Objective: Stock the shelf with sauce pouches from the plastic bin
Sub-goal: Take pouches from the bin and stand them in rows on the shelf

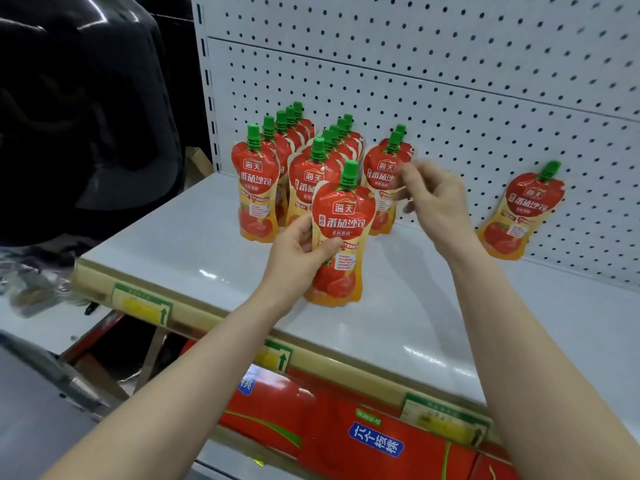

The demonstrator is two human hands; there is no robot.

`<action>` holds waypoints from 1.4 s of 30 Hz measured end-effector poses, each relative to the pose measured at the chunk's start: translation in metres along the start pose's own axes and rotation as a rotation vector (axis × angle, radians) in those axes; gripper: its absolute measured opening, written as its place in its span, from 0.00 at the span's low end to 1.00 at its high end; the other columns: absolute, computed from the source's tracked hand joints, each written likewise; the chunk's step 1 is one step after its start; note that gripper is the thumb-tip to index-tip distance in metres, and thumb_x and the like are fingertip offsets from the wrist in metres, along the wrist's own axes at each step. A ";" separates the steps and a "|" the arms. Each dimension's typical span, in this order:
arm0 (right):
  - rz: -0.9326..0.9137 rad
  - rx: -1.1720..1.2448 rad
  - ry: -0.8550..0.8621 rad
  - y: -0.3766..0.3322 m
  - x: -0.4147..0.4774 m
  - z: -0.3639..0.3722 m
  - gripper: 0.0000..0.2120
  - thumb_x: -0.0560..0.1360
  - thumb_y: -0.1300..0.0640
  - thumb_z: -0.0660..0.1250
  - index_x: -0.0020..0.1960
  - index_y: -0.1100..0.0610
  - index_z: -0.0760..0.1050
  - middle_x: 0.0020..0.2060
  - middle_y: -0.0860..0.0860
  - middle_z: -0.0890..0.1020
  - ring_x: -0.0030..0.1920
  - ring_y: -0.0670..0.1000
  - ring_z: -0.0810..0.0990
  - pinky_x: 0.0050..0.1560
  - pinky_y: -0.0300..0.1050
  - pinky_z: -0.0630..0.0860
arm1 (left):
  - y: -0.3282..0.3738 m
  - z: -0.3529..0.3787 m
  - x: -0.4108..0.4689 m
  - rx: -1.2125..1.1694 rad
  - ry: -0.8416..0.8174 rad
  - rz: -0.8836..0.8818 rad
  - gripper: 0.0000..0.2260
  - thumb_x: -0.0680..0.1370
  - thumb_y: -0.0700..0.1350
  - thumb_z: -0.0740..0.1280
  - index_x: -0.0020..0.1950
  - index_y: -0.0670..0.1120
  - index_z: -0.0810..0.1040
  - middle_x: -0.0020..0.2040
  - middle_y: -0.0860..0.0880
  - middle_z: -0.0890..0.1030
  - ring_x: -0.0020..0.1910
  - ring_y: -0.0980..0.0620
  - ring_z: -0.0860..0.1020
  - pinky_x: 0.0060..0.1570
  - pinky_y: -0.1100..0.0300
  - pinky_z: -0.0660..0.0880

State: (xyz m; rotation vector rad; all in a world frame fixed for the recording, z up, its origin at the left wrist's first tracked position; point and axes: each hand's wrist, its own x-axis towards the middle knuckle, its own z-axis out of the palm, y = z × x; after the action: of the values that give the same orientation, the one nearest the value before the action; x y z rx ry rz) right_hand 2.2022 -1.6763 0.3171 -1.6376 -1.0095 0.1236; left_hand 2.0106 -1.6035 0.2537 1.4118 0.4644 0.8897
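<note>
The white shelf (166, 237) ends at a perforated back panel (450, 98), and a tan price rail (214, 320) with green-and-yellow labels (142, 303) runs along its front edge. Near the back left corner, red sauce pouches with green caps stand upright in rows running toward the panel: a left row (256, 188), a middle row (306, 181) just beside it, and a short third row (382, 174). A front pouch (343, 220) is upright ahead of the middle row; whether its base touches the surface is unclear. Well apart to the right, a lone pouch (519, 216) leans against the panel.

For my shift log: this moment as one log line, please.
left hand: holds front pouch upright at shelf front | right hand: blurred, at right-row pouch, grip unclear | lone pouch: leans on pegboard
</note>
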 end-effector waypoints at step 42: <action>-0.062 -0.032 -0.158 0.041 0.058 -0.006 0.06 0.80 0.57 0.65 0.53 0.53 0.80 0.46 0.47 0.83 0.44 0.40 0.81 0.42 0.31 0.75 | -0.057 0.068 0.041 0.642 -0.112 -0.196 0.31 0.79 0.48 0.65 0.79 0.49 0.54 0.77 0.51 0.59 0.69 0.49 0.69 0.67 0.53 0.70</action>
State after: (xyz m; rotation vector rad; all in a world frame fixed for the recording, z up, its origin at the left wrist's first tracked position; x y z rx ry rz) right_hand 2.2637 -1.6414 0.3090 -1.6439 -1.1865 0.1988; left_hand 2.1012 -1.6121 0.2179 1.9440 0.8354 0.5119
